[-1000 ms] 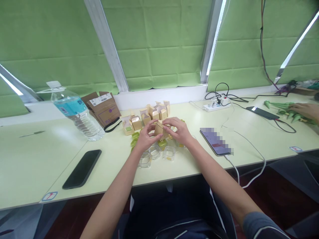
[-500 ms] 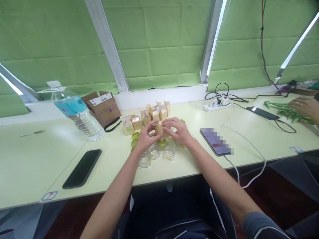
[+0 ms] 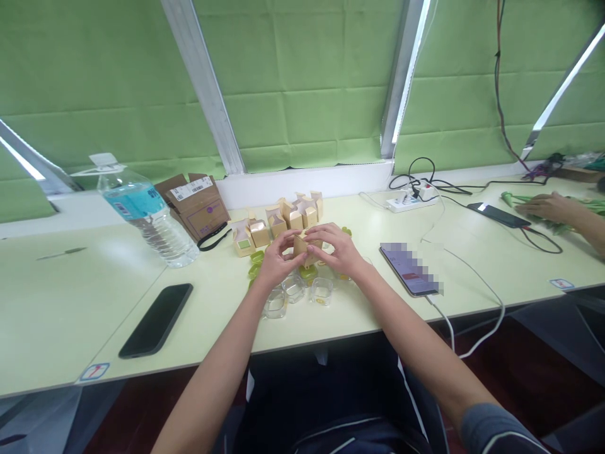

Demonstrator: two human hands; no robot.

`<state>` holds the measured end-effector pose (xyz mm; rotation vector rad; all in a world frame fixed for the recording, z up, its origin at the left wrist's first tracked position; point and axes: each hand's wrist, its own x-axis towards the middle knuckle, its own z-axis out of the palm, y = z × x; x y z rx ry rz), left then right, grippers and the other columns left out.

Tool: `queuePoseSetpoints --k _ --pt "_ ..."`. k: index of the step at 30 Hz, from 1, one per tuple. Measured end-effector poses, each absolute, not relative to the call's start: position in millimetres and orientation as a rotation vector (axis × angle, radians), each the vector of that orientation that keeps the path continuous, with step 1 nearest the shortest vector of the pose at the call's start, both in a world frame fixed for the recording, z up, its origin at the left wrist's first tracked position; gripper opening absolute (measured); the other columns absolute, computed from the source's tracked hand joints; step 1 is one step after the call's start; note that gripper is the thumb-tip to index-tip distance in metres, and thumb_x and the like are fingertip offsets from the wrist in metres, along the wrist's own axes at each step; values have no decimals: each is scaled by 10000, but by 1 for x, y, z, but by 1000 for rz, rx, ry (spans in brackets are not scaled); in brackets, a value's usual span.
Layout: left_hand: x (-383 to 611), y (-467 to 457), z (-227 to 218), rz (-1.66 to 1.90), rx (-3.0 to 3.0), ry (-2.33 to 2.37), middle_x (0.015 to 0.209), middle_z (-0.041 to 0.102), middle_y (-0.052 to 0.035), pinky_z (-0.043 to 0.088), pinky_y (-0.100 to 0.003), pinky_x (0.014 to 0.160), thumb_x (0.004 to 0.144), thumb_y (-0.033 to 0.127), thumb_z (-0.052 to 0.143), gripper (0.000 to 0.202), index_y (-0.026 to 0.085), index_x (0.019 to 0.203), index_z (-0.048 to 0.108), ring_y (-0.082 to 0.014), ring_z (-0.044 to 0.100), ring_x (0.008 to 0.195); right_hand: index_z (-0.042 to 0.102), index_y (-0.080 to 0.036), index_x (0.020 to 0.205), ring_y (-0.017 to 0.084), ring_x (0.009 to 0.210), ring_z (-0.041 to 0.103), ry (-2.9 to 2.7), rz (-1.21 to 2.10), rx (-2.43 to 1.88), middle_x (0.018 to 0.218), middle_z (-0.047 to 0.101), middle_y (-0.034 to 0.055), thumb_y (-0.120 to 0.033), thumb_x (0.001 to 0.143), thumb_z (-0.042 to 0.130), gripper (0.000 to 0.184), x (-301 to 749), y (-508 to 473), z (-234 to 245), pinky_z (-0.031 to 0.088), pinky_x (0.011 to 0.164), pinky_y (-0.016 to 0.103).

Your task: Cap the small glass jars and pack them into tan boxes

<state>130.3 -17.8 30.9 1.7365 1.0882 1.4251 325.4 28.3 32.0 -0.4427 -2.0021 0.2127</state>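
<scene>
A small tan cardboard box (image 3: 301, 247) is held just above the pale green table (image 3: 85, 302) between both of my hands. My left hand (image 3: 274, 260) grips its left side with fingers curled. My right hand (image 3: 336, 249) covers its top and right side, fingers bent over the flaps. Behind them stands a cluster of several similar small boxes (image 3: 278, 221). In front lie clear plastic cups (image 3: 295, 289) and green lids (image 3: 258, 258), partly hidden by my hands.
A large water bottle (image 3: 142, 211) and an open brown carton (image 3: 196, 202) stand at the left. Two phones lie on the table, a dark phone (image 3: 155, 320) and a charging phone (image 3: 409, 268) with its cable. A power strip (image 3: 409, 198) sits behind. Another person's hand (image 3: 543, 207) rests at far right.
My fingers have shifted slightly on the small box, the right hand pressing lower over its top. The other person's hand at far right has moved left and flattened.
</scene>
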Motion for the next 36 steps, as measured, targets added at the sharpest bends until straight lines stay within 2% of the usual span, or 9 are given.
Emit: queuePoseSetpoints --k 23,27,32,36 --pt "133 -20 33 1475 1762 1134 1135 676 -90 617 -307 767 754 414 809 438 203 1101 645 -225 671 1037 695 -296 1152 245 1172 600 -2057 204 -426 1201 691 60 -362 980 602 207 325 29 30 518 1017 466" --pt "130 -18 32 1481 1765 1115 1165 662 -89 597 -297 783 778 427 783 450 209 1140 628 -220 657 1057 675 -315 1232 250 1208 580 -2075 173 -458 1247 663 65 -380 970 618 276 326 27 32 507 1048 476" --pt "124 -12 29 1524 1737 1045 1032 677 -68 558 -278 783 828 434 736 454 201 1192 595 -191 661 971 613 -317 1331 260 1266 553 -2066 201 -487 1349 609 74 -415 961 621 383 329 27 32 489 1082 494" --pt "119 -8 26 1553 1626 928 1027 696 -72 550 -282 763 835 458 725 482 204 1210 563 -201 676 948 548 -316 1398 263 1272 547 -2050 302 -486 1362 611 76 -438 952 623 469 331 30 31 522 1046 486"
